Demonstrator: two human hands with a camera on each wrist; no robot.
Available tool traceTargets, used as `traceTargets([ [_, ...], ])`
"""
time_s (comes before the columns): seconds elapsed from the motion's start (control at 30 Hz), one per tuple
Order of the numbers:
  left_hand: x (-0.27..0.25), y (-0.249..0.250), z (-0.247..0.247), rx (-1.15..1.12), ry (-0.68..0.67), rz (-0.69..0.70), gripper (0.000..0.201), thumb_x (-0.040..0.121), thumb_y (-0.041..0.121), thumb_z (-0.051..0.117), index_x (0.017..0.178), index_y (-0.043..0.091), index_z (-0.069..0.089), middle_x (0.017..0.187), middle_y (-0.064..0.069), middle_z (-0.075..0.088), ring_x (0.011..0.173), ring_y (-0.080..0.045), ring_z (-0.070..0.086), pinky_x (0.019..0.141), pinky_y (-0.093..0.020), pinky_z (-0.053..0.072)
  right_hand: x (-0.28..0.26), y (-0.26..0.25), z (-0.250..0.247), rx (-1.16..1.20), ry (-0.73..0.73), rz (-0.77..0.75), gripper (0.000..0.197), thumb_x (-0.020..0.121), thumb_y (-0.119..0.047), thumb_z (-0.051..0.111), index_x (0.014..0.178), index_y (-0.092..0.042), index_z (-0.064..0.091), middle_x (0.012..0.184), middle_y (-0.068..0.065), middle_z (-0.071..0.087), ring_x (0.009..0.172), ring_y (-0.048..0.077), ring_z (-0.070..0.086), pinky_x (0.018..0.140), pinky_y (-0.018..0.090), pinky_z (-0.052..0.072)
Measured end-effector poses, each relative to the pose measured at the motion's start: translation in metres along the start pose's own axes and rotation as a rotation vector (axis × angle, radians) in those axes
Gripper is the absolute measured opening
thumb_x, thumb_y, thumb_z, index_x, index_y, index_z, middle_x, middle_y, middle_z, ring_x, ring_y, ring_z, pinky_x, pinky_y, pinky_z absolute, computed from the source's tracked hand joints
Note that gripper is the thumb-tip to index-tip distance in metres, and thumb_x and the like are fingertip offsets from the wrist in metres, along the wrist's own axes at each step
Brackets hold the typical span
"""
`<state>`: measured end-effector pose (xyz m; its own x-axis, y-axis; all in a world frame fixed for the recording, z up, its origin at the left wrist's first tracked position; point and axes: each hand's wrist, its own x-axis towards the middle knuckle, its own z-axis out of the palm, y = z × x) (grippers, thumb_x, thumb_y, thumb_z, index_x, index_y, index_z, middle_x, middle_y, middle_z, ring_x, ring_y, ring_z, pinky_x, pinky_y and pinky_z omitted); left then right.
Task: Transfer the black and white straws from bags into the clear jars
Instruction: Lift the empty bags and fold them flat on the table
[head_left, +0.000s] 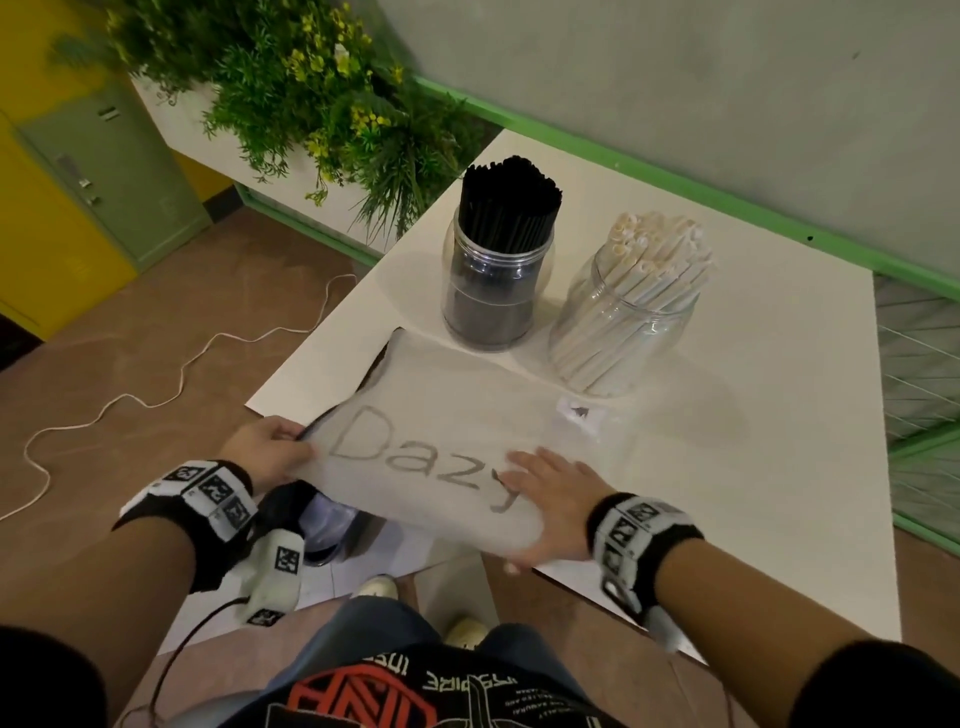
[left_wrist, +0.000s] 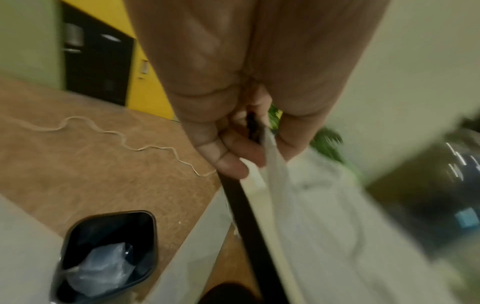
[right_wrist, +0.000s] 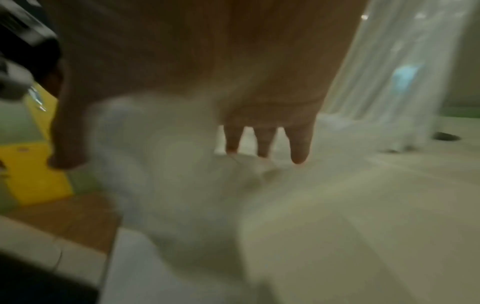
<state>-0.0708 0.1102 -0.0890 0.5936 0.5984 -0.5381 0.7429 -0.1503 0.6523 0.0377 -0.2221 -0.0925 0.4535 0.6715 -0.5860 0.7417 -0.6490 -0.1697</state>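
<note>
A flat white bag (head_left: 441, 431) marked "Dazy" lies at the near edge of the white table (head_left: 753, 441). My left hand (head_left: 270, 449) pinches the bag's left edge together with a black strip (left_wrist: 246, 209), seen close in the left wrist view. My right hand (head_left: 550, 499) lies flat on the bag's right end, fingers straight (right_wrist: 298, 148). Behind the bag stand two clear jars: the left jar (head_left: 493, 291) holds black straws (head_left: 506, 205), the right jar (head_left: 623, 322) holds white straws (head_left: 654, 254).
A black waste bin (left_wrist: 109, 253) with a crumpled clear bag stands on the floor left of the table. A white cable (head_left: 156, 384) snakes over the brown floor. Green plants (head_left: 311, 93) hang behind the table's far left corner. A small label (head_left: 579, 413) lies near the white-straw jar.
</note>
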Motion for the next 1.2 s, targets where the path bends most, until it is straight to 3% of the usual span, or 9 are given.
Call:
traceTargets([
  [0.17,-0.009,0.020,-0.007,-0.530,-0.080,-0.182,0.017,0.088,-0.007,0.051,0.078,0.007,0.051,0.075,-0.011,0.048,0.066,-0.019,0.051,0.041,-0.024,0.053,-0.023,0.032,0.028,0.090,0.019,0.079,0.079,0.089,-0.056,0.053,0.151,-0.038,0.007,0.159,-0.013,-0.016,0.142,0.012,-0.019,0.119,0.052,0.007],
  [0.33,-0.005,0.030,-0.010,-0.703,-0.024,-0.236,0.013,0.096,0.012,0.041,0.103,0.019,0.050,0.083,-0.004,0.056,0.063,-0.018,0.049,0.051,-0.022,0.049,-0.022,0.032,0.024,0.990,0.402,0.453,0.054,0.095,-0.043,0.051,0.141,-0.017,0.043,0.141,0.007,0.048,0.129,0.024,0.045,0.104,0.034,0.035],
  [0.4,0.000,0.021,-0.002,-0.383,0.047,-0.100,0.036,0.094,0.001,0.043,0.124,0.021,0.046,0.099,-0.012,0.060,0.068,-0.023,0.052,0.044,-0.015,0.046,-0.023,0.039,0.024,1.145,0.498,0.523,0.036,0.095,-0.042,0.052,0.119,-0.017,0.061,0.119,0.010,0.064,0.107,0.026,0.058,0.086,0.032,0.042],
  [0.53,0.003,0.015,0.029,0.515,-0.040,0.422,0.107,0.067,0.017,0.082,0.150,0.019,0.014,0.144,-0.015,0.032,0.124,-0.035,0.043,0.106,-0.045,0.036,-0.024,0.057,0.020,1.291,0.516,0.564,0.021,0.095,-0.026,0.056,0.101,-0.009,0.067,0.090,0.006,0.069,0.088,0.026,0.064,0.077,0.034,0.048],
  [0.63,-0.007,0.043,0.041,0.421,-0.002,0.710,0.138,0.048,0.045,0.090,0.151,0.019,0.002,0.154,-0.007,0.016,0.142,-0.023,0.016,0.116,-0.041,0.011,-0.033,0.066,0.014,1.340,0.503,0.550,0.022,0.089,-0.025,0.063,0.097,-0.004,0.068,0.086,0.009,0.068,0.080,0.022,0.063,0.069,0.032,0.046],
  [0.8,-0.020,0.075,0.038,0.277,-0.131,0.913,0.083,0.054,0.063,0.069,0.127,0.027,0.056,0.130,0.020,0.048,0.123,-0.008,0.038,0.108,-0.031,0.029,-0.043,0.075,0.020,1.354,0.520,0.585,0.035,0.060,-0.042,0.060,0.079,-0.014,0.068,0.088,0.014,0.070,0.083,0.027,0.066,0.075,0.037,0.051],
  [0.9,-0.030,0.076,0.031,0.289,-0.102,0.790,0.025,0.068,0.056,0.069,0.081,0.036,0.062,0.087,0.024,0.057,0.085,-0.010,0.050,0.075,-0.021,0.038,-0.048,0.076,0.028,1.476,0.558,0.526,0.061,0.053,-0.064,0.067,0.093,-0.018,0.068,0.100,0.009,0.072,0.098,0.027,0.067,0.095,0.044,0.049],
  [1.03,-0.022,0.066,0.030,0.275,-0.200,0.406,0.022,0.079,0.024,0.076,0.073,0.031,0.056,0.066,0.003,0.060,0.062,-0.016,0.054,0.053,-0.022,0.037,-0.064,0.066,0.027,1.514,0.504,0.312,0.079,0.051,-0.082,0.064,0.110,-0.029,0.063,0.110,-0.007,0.071,0.102,0.008,0.065,0.085,0.025,0.046],
  [1.2,-0.005,0.049,0.039,-0.126,-0.467,0.038,0.046,0.074,0.012,0.078,0.115,0.002,0.059,0.099,-0.011,0.069,0.097,-0.023,0.065,0.091,-0.035,0.050,-0.066,0.062,0.031,1.584,0.478,0.268,0.093,0.041,-0.062,0.088,0.120,-0.021,0.057,0.117,0.003,0.067,0.106,0.018,0.065,0.086,0.032,0.052],
])
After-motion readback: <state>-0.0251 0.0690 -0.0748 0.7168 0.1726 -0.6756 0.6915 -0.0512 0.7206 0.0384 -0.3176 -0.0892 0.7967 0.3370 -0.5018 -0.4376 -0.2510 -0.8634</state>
